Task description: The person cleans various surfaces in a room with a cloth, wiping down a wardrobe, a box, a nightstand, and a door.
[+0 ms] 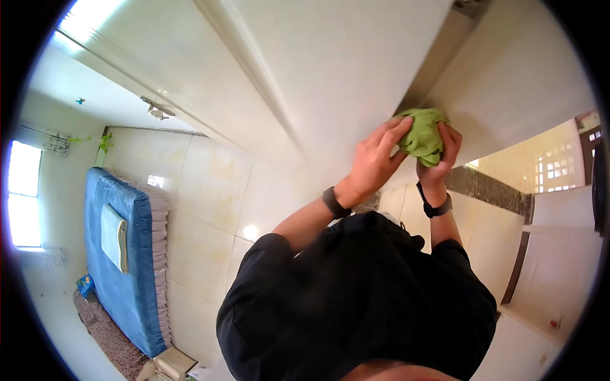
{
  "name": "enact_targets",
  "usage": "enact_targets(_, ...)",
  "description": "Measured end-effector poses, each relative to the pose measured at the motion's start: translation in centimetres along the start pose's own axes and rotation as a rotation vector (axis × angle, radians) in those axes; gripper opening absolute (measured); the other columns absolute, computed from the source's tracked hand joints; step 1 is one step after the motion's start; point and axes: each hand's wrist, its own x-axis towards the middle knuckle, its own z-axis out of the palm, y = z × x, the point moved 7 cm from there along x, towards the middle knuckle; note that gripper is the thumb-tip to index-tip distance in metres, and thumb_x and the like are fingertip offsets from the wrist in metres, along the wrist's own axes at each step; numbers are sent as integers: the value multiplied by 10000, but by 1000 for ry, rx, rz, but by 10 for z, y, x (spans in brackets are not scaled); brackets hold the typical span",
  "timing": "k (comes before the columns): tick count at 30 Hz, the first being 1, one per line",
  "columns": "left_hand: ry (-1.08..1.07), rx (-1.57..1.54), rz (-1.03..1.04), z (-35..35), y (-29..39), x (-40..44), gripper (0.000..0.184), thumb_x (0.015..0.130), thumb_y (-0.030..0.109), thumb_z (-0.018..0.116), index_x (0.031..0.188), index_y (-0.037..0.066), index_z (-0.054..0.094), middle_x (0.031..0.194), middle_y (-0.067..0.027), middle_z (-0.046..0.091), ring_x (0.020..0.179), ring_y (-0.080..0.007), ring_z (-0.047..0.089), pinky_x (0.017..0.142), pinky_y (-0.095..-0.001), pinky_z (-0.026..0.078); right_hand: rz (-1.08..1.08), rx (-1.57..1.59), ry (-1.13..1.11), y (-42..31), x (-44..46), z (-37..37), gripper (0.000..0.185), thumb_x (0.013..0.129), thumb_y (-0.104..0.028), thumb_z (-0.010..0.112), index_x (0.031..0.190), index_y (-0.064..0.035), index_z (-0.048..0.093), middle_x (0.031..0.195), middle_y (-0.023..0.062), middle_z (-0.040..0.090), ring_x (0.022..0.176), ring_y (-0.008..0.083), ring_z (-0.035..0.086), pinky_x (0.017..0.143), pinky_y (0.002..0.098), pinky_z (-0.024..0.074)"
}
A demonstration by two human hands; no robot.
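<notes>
A bunched-up green cloth [422, 136] is between my two hands, beside the edge of a white door [330, 70]. My right hand [441, 159] is closed round its right side, fingers curled over the folds. From the left, my left hand [376, 156] has its fingertips and thumb closed on the cloth. Both wrists wear dark bands. The folded cloth hides part of the door edge and the surface right behind it.
A white door frame or wall panel [521, 82] stands to the right of the door. Pale floor tiles [210, 190] run to the left, where a blue-covered mattress [121, 305] bears a folded light cloth [114, 238]. A door handle [155, 110] shows at upper left.
</notes>
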Motion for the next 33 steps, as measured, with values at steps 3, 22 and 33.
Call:
enact_targets(3,12,3,-16,49,14,25,572,694,1,726,1233,77,548,1128,-126,617,888,-320,634,701,-369,547,43,-60,12,21,28,-36,576,671,53,754,1213,-7,569,1094,160,541,990,318,555,854,383,470)
enact_targets(22,198,156,-38,115,66,46,550,638,-125,701,1153,40,597,1067,-142,658,835,-286,672,664,-317,560,95,206,5,61,54,-102,465,721,-25,776,1159,1,622,1113,163,500,1005,316,542,839,381,480)
enact_targets(33,-59,127,-88,163,59,23,540,675,-95,715,1181,42,586,1070,-135,647,891,-309,660,729,-336,562,113,206,19,106,-1,-133,481,800,-82,710,1225,53,532,1132,166,493,1029,318,523,854,405,458)
